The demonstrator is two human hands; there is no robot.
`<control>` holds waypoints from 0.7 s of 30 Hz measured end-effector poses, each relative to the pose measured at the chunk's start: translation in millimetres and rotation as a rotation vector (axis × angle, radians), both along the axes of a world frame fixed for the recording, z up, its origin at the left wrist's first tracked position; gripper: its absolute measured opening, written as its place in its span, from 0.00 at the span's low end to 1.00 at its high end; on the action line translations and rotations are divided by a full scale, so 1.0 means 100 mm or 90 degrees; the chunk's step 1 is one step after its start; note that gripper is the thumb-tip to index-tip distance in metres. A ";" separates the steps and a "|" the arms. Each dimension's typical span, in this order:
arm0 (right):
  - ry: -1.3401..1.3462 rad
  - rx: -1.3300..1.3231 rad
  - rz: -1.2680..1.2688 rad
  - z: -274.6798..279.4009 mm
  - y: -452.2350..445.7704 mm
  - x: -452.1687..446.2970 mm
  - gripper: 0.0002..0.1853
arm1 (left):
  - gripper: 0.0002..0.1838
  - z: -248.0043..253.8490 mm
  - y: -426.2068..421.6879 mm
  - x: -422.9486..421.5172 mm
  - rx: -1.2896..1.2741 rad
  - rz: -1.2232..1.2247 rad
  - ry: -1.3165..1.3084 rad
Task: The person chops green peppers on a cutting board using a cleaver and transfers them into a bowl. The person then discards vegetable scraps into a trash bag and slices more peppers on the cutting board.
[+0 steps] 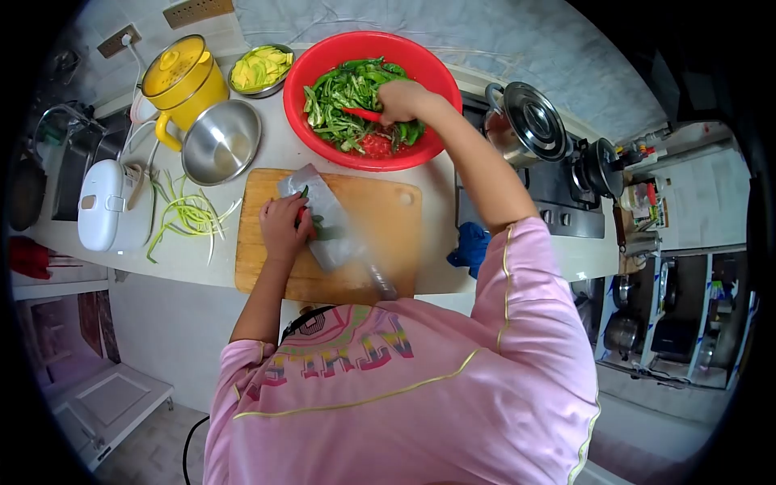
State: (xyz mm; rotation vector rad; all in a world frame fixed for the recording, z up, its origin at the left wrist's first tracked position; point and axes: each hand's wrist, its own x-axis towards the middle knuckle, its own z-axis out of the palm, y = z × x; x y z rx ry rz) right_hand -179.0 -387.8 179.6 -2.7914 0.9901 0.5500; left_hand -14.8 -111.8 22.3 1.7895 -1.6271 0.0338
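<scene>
Now my right hand grips a red pepper in the basin at twelve o'clock. My left hand curls round something red over the cleaver, towards ten.

On the right part of the cutting board, bare wood is leaving a passage for the hands. The cleaver is lying aslant there, and the left hand is blocking the way at the blade's left side. Just beyond the board, the wide red basin is standing as a high wall. The steel bowl is narrowing the room beyond its far left corner. To the board's right, the right forearm is crossing above the surface, and a blue item is lying near the elbow.
</scene>
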 end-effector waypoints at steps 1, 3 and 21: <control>-0.038 0.007 0.007 0.09 0.17 0.04 0.15 | 0.16 -0.01 0.01 0.02 -0.009 -0.003 -0.010; -0.079 0.171 -0.074 0.25 0.61 0.15 0.14 | 0.21 0.00 0.02 0.03 0.009 0.052 0.096; -0.321 -0.014 -0.186 -0.14 0.20 -0.06 0.08 | 0.22 0.17 0.04 -0.06 0.002 -0.014 -0.122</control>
